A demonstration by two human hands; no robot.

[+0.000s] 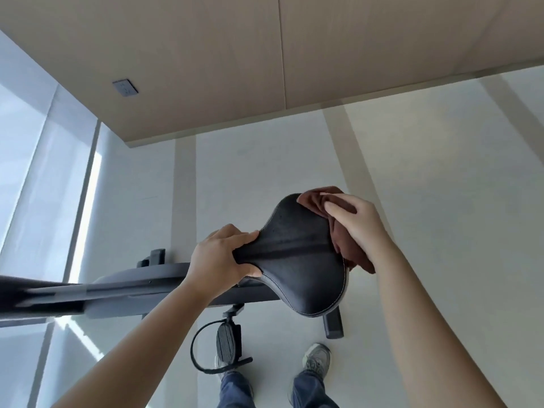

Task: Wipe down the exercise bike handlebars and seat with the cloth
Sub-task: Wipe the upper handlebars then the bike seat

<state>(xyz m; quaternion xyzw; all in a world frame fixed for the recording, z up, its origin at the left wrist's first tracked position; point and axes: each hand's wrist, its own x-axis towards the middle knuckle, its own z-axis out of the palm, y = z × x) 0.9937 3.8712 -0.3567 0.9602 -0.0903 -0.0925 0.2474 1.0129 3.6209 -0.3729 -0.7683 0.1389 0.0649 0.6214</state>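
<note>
1. Black seat (303,254) sits mid-frame; our left hand (223,254) pinches its nose, so keep that clamp firm.
2. Our right hand (356,222), fingers flat, presses the cloth (338,234) on the wide end. We'd drag long strokes noseward.

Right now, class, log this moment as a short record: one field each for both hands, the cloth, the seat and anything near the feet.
left hand: grips the narrow nose of the seat, steadying it
right hand: presses the cloth onto the seat's wide end
cloth: brown, bunched under the right hand
seat: black, stitched edge, mostly uncovered
pedal: black with strap loop, just in front of the shoes
shoes: grey, on pale floor
</note>
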